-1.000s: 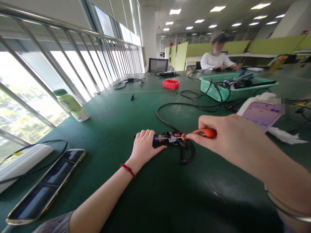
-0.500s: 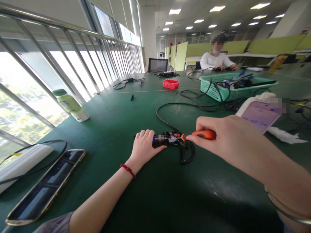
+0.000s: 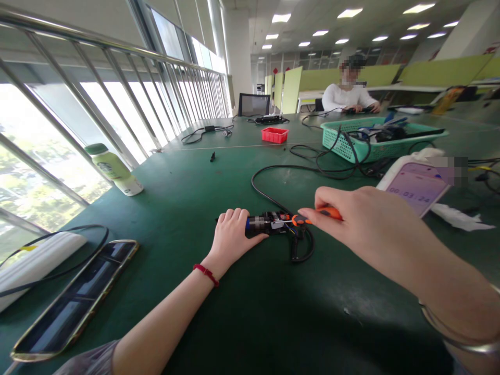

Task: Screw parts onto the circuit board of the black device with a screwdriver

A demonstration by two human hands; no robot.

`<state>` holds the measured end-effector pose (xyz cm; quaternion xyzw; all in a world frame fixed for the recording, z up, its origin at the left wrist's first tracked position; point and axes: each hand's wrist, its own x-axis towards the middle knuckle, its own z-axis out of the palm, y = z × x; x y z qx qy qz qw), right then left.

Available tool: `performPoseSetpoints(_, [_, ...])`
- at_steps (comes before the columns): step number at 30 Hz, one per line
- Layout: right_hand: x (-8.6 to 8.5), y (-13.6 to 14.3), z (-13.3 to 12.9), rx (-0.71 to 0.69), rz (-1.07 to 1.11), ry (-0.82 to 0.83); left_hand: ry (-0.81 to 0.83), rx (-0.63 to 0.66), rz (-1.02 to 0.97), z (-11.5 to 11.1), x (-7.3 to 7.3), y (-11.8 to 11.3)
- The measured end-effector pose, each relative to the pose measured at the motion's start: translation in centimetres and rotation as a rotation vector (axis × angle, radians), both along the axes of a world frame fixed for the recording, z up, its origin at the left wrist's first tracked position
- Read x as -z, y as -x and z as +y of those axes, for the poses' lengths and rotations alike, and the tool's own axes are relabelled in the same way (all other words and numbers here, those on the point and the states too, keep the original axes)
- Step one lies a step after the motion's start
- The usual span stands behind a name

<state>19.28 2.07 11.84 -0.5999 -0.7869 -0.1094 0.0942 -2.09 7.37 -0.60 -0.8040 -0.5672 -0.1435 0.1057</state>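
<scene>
On the green table [image 3: 175, 187] lies a black cylindrical electrical device [image 3: 258, 224] with its inner parts and coloured wires exposed at the right end. My left hand [image 3: 234, 237] is closed over its left end and presses it to the table. My right hand [image 3: 351, 216] grips a screwdriver [image 3: 330, 212] with an orange handle. The screwdriver's shaft points left and its tip reaches the open part of the device; the exact contact is too small to make out. A black cord loop [image 3: 307, 255] curls beside the device's right end.
A green basket [image 3: 344, 148] of tools and cables stands at the back right, with a red tray [image 3: 274, 135] left of it. A propped phone [image 3: 416, 187] shows a timer. A bottle [image 3: 115, 172] and another phone [image 3: 78, 302] lie left. A person [image 3: 347, 96] sits across.
My right hand's grip has shifted slightly back along the screwdriver, so more of the front of its handle shows. The left hand and the device stay in place.
</scene>
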Motion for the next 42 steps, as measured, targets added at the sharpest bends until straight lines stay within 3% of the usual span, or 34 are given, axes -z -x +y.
performPoseSetpoints(7, [0.32,-0.23,-0.24,-0.262,0.154,-0.052,-0.006,-0.004,0.002,0.01,0.18,0.05])
performPoseSetpoints(15, [0.41,0.25,0.14,-0.002,0.129,-0.027,-0.008,-0.001,0.007,0.07,0.21,0.06])
performPoseSetpoints(23, [0.91,0.09,-0.35,-0.122,0.189,-0.101,-0.011,-0.004,0.004,-0.01,0.22,0.03])
performPoseSetpoints(30, [0.36,0.3,-0.09,0.022,0.1,-0.043,-0.001,0.003,-0.012,0.02,0.09,0.03])
performPoseSetpoints(38, [0.55,-0.03,-0.56,-0.27,0.161,-0.053,0.0,-0.009,0.005,-0.12,-0.11,-0.05])
performPoseSetpoints(42, [0.61,-0.12,-0.28,-0.193,0.15,-0.083,-0.001,-0.007,0.004,-0.11,-0.1,-0.09])
